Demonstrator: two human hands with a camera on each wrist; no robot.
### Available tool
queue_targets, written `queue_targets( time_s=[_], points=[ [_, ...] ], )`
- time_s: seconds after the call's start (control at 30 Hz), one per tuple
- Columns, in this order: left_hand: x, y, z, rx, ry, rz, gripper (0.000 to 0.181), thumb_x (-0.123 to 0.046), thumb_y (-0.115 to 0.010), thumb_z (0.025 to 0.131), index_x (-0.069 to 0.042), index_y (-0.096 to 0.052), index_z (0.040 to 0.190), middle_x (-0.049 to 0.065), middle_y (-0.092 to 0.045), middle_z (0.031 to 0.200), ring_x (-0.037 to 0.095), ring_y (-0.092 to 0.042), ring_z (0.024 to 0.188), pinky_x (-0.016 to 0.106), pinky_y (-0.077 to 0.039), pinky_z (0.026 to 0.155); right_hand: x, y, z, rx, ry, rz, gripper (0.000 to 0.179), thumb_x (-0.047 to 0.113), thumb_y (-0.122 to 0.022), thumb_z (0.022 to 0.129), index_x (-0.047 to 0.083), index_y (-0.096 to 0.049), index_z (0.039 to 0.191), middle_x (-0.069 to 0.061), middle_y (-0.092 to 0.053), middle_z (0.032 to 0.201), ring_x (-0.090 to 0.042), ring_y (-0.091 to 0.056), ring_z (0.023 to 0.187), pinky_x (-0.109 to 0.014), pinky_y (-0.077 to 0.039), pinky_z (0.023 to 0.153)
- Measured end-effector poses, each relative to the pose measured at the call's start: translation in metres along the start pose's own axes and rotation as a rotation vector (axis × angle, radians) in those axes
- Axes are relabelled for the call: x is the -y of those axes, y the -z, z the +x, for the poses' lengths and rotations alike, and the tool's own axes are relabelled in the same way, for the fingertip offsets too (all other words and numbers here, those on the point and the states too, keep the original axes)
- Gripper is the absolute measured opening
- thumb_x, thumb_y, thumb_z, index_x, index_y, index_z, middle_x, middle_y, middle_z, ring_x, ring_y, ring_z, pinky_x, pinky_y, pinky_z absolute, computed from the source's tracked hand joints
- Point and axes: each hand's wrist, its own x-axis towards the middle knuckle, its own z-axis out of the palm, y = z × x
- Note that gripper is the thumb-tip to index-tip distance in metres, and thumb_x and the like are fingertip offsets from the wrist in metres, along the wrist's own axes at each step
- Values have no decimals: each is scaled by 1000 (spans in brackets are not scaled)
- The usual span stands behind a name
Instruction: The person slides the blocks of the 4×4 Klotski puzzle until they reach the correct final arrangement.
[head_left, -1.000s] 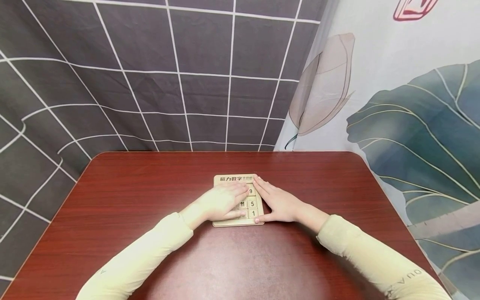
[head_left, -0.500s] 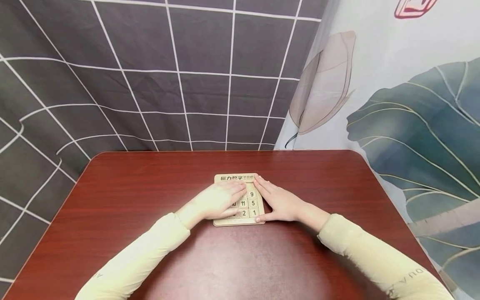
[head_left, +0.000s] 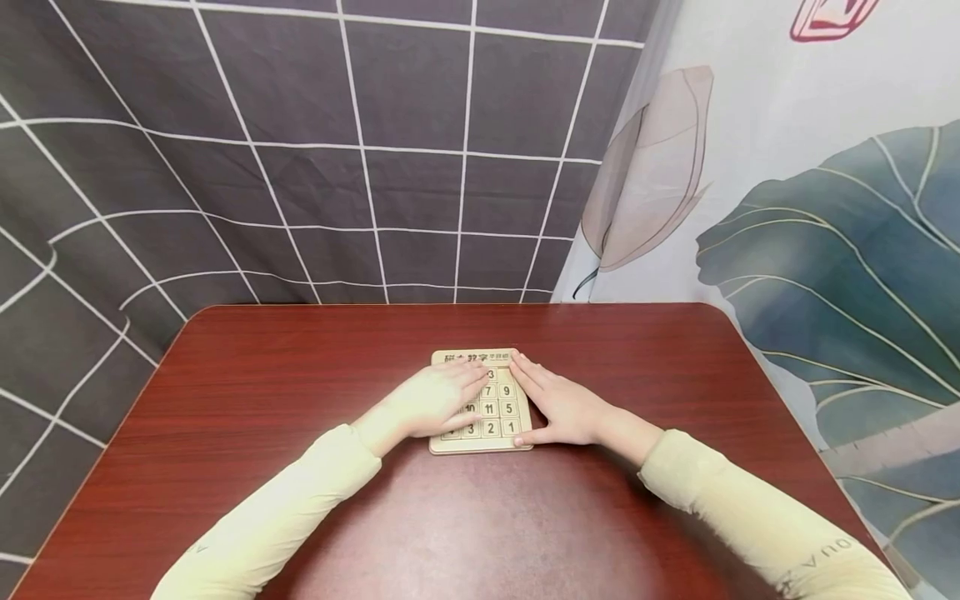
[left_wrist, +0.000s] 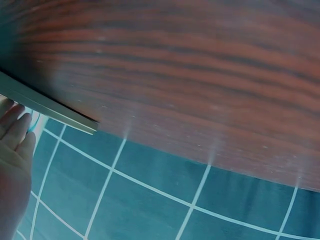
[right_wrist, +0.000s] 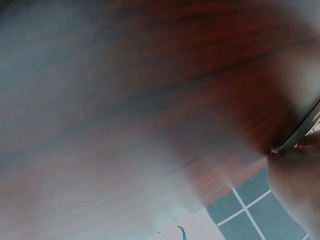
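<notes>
A pale wooden number sliding puzzle [head_left: 480, 447] lies flat on the table in the head view, with dark characters printed along its far edge. My left hand [head_left: 431, 402] rests over its left part, fingers straight across the tiles, hiding several of them. Tiles such as 9, 11, 5, 2 and 1 show at the right. Along the right edge lies my right hand [head_left: 566, 408], its straight fingers at the far corner and its thumb at the near corner. The left wrist view catches the board's side edge [left_wrist: 55, 109] beside the fingers [left_wrist: 17, 132].
The reddish-brown wooden table [head_left: 300, 350] extends around the puzzle on every side. Behind it hangs a dark curtain [head_left: 300, 183] with a white grid. A white curtain with leaf prints [head_left: 825, 242] hangs at the right.
My left hand has drawn back slightly to the left, uncovering more tiles in the middle and the near row. The right hand has stayed at the right edge.
</notes>
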Motion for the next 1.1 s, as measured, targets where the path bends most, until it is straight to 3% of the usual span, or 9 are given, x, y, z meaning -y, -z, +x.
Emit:
queue_targets(
  time_s=[0.27,0.57,0.7,0.97,1.1],
  points=[
    [-6,-3,11,60,42,-37,67,-51,-48,110,-4,-50,157,13,-49,165,27,-46,155,41,-36,132,0,0,0,-8,8,-11,113,61,-73,92,-6,-20,166,-20,-10,179,-38,-23,164,-54,-33,131],
    [-7,-6,16,67,31,-48,68,-51,-48,110,-5,-47,159,12,-47,167,26,-43,157,39,-33,133,0,1,1,0,10,5,113,61,-72,93,-6,-19,167,-20,-8,179,-37,-20,165,-53,-30,133],
    [-2,-7,9,55,22,-34,68,-52,-47,110,-6,-46,161,10,-47,167,25,-44,156,39,-34,133,0,2,1,-4,11,5,114,62,-72,92,-5,-18,167,-20,-8,179,-37,-20,165,-53,-30,133],
    [14,-10,-21,-3,31,-32,64,-46,-53,108,-3,-53,155,13,-54,161,27,-51,152,40,-38,130,0,0,2,-6,16,1,116,63,-72,92,-5,-17,167,-19,-7,179,-36,-19,165,-53,-29,133],
    [16,-11,-26,-25,24,-22,61,-45,-54,108,-3,-56,153,13,-56,159,27,-52,150,40,-40,129,-3,-1,1,-4,15,-4,116,64,-72,92,-5,-17,167,-20,-7,179,-36,-19,165,-53,-29,133]
  ],
)
